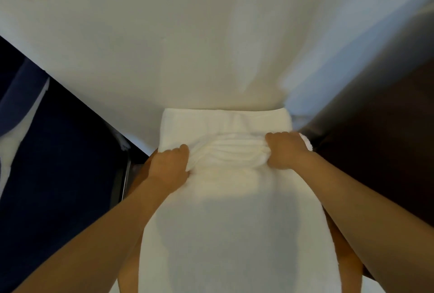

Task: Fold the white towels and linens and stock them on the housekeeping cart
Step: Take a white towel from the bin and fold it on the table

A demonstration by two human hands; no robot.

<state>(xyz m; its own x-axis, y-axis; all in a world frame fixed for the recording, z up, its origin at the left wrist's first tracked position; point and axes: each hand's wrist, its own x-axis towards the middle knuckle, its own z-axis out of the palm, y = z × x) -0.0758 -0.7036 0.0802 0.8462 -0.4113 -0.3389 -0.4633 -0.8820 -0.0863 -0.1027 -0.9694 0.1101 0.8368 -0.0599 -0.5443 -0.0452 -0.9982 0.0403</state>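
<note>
A long white towel (225, 217) runs from my body out onto a white sheeted surface (187, 46), its far end lying flat there. My left hand (170, 167) grips the towel's left edge with curled fingers. My right hand (285, 150) grips the right edge the same way. Between the two hands the cloth is bunched into several ridges. The near part of the towel hangs down in front of me and hides what is under it.
The white surface's edge slants down on the left, with a dark blue fabric area (47, 163) beyond it. A dark brown surface (375, 128) lies to the right. No cart is in view.
</note>
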